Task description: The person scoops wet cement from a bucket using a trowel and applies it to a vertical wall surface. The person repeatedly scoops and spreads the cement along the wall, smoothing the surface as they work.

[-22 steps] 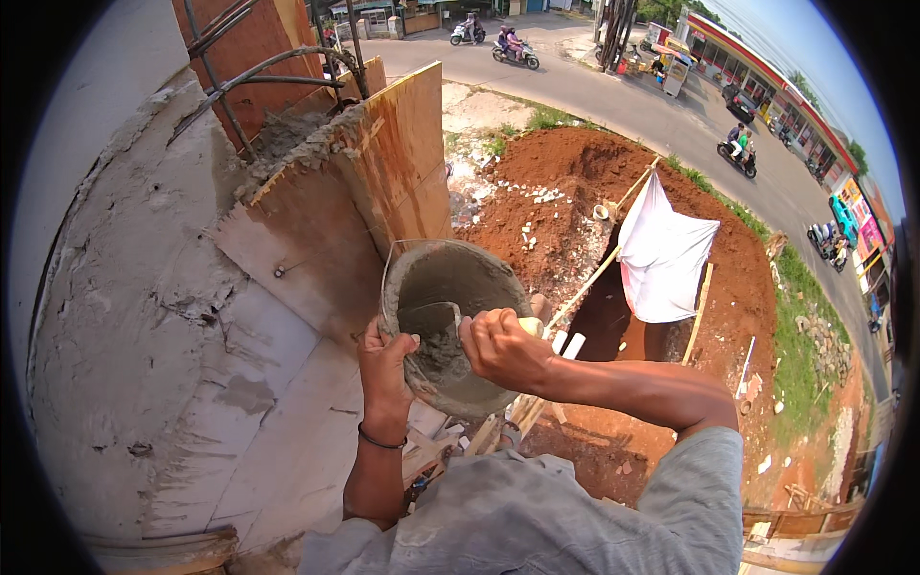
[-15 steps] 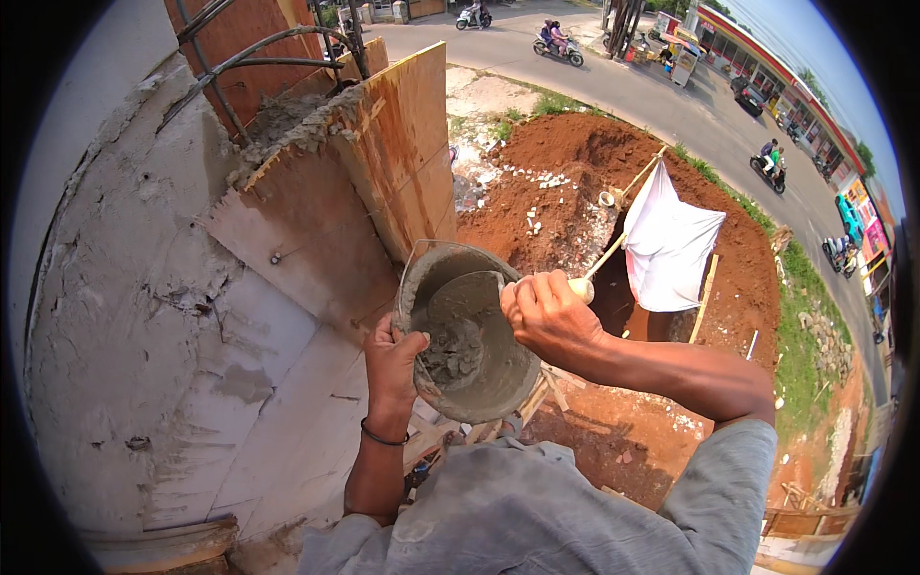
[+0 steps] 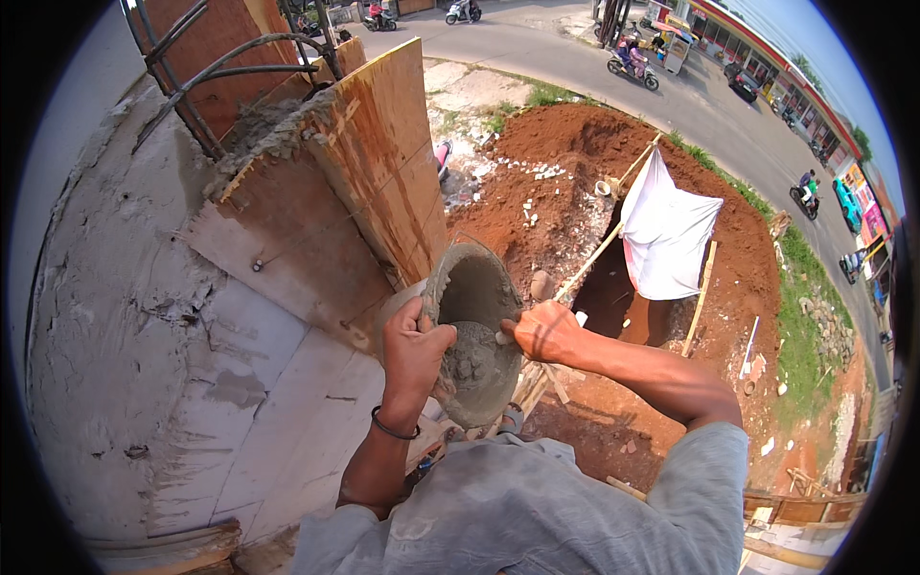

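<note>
A mortar-caked bucket [image 3: 470,278] is tilted in front of my chest, with wet grey mortar [image 3: 474,369] in its lower part. My left hand [image 3: 414,350] grips its left rim, thumb over the edge and fingers outside. At the right rim, my right hand [image 3: 544,331] is closed around a trowel, whose pale handle end [image 3: 581,318] shows beyond the fist. The trowel's blade is down in the bucket and hard to tell from the mortar. Left of the bucket stands plywood formwork [image 3: 393,163] with rough concrete along its top edge.
Bent steel bars [image 3: 230,67] rise from the column top at the upper left. A rough grey wall [image 3: 125,316] runs along my left. Far below are a dug pit [image 3: 613,311], red soil [image 3: 546,144], a white sheet [image 3: 666,230] on poles and a road [image 3: 537,48] with motorbikes.
The bucket has tipped and shifted slightly right with my left hand. My right hand has lowered, taking the trowel deeper into the bucket. The view has shifted slightly.
</note>
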A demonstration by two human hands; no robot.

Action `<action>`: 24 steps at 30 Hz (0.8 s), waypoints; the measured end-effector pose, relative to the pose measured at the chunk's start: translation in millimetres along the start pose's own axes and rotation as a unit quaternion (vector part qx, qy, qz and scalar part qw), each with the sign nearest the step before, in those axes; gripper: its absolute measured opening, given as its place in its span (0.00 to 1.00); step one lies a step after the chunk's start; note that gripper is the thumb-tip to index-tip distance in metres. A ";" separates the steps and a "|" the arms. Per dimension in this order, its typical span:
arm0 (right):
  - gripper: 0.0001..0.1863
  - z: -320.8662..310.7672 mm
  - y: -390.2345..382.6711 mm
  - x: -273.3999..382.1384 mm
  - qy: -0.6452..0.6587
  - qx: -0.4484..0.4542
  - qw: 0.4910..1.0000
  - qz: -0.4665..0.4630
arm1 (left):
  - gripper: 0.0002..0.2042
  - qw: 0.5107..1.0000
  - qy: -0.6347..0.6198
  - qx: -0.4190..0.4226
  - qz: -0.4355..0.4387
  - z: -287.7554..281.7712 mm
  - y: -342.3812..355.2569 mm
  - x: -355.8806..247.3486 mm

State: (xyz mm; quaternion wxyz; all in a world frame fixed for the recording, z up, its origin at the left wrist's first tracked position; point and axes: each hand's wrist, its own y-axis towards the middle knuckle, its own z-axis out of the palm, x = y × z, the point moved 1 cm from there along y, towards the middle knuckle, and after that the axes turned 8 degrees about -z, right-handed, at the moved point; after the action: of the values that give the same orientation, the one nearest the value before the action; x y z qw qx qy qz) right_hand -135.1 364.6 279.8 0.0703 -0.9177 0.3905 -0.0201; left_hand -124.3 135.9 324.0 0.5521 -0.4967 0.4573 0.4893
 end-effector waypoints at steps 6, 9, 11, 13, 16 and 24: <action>0.21 4.5 -1.5 16.0 0.096 -0.003 0.995 0.010 | 0.10 0.995 -0.073 -0.057 -0.024 -17.4 -2.0 12.0; 0.20 -13.6 2.3 19.2 0.135 -0.008 0.991 0.021 | 0.14 0.983 -0.147 -0.106 -0.008 -26.4 -7.4 18.8; 0.20 -36.5 5.0 17.8 0.110 -0.024 0.993 0.023 | 0.18 0.976 -0.175 -0.132 0.004 -37.5 -13.0 21.5; 0.20 -67.2 5.9 15.0 0.108 -0.020 0.994 0.024 | 0.18 0.960 -0.237 -0.147 0.004 -47.5 -17.6 23.1; 0.21 -127.6 5.3 2.5 0.095 -0.010 0.995 0.036 | 0.19 0.931 -0.340 -0.135 0.003 -57.2 -21.7 19.6; 0.20 -306.6 -6.5 -7.9 0.029 -0.021 0.999 0.020 | 0.18 0.878 -0.472 -0.070 -0.041 -65.0 -18.8 -9.1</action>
State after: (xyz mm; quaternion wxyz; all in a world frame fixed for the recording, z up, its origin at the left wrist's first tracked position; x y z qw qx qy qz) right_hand -164.1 340.0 584.3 0.0397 -0.9100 0.4111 -0.0372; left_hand -107.7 69.9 329.2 0.6855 -0.2624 0.0862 0.6737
